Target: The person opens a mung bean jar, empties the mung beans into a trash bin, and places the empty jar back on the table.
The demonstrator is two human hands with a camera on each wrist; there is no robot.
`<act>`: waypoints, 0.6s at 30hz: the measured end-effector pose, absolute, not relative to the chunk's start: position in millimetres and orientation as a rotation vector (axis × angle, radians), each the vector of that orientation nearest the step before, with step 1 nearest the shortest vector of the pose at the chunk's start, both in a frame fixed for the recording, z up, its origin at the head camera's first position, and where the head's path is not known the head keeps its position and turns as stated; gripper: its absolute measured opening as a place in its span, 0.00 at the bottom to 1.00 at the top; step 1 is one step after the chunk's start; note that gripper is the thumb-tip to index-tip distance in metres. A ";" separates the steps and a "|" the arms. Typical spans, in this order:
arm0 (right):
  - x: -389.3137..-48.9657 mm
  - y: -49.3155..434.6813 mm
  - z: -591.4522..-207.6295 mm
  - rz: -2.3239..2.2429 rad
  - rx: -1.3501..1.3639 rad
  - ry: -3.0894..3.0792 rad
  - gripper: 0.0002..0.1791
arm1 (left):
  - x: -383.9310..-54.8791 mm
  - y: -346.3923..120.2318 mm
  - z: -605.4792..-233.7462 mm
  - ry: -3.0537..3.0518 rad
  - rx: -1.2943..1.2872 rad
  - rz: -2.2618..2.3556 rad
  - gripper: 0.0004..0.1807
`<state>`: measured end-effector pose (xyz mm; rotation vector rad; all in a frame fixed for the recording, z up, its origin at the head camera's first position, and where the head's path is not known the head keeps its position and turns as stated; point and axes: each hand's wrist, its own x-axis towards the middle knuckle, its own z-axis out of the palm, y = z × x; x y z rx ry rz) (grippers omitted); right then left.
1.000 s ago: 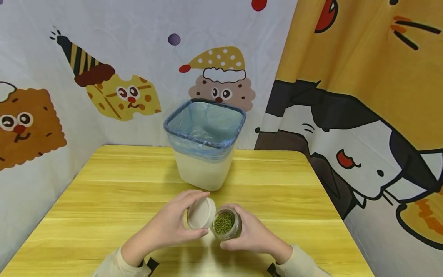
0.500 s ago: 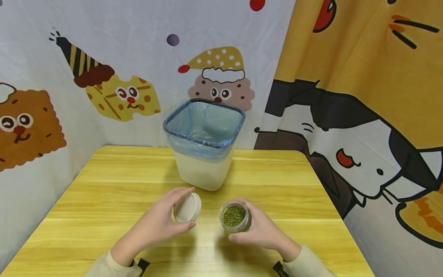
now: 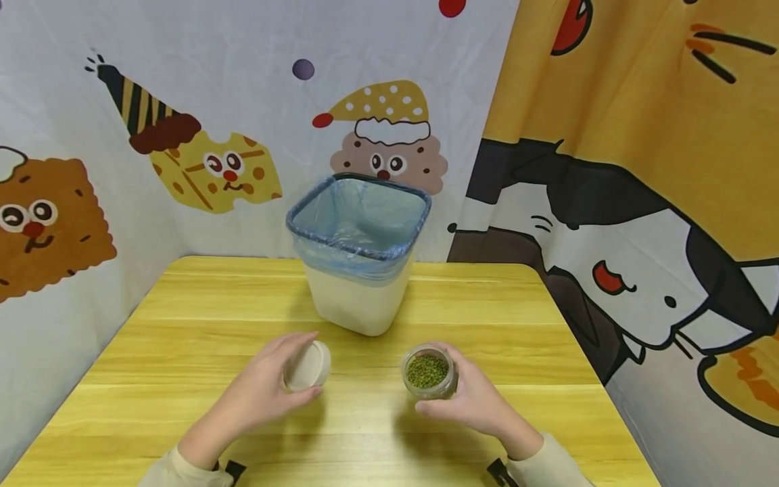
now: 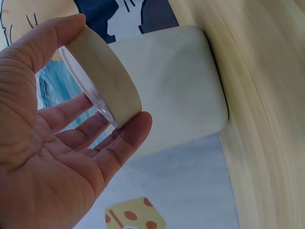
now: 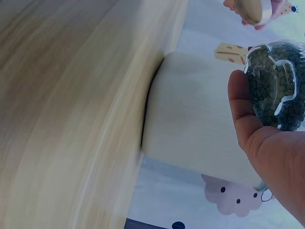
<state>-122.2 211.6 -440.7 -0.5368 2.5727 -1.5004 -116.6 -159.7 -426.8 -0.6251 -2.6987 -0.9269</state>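
Note:
My left hand (image 3: 264,379) pinches a round white lid (image 3: 308,366) by its edge, thumb on one side and fingertips on the other. In the left wrist view the lid (image 4: 107,76) stands tilted, its hollow side facing the palm. My right hand (image 3: 471,392) grips a small clear jar (image 3: 453,384) around its side. Small green beans (image 3: 427,371), like mung beans, show through its uncovered mouth, which tips toward me. From the right wrist view, the jar's underside (image 5: 274,86) is seen with beans behind the clear wall. Lid and jar are well apart, both held above the table.
A white bin (image 3: 359,301) lined with a blue plastic bag (image 3: 359,267) stands beyond both hands at the table's far side. The yellow wood-grain table (image 3: 201,325) ends at a cartoon-printed curtain (image 3: 231,40) behind it.
The lid and jar were close together a second ago. My left hand has moved left with the lid, and my right hand right with the jar. The bin has stayed put.

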 end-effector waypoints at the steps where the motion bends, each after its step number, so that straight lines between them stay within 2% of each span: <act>1: -122.2 212.2 -440.2 -1.505 -0.531 2.577 0.54 | -116.8 -161.1 -427.6 -2.698 -0.620 -0.923 0.47; 18: -121.9 228.9 -439.5 -1.704 -0.559 2.495 0.45 | -123.8 -205.2 -434.6 -2.830 -0.453 -0.843 0.46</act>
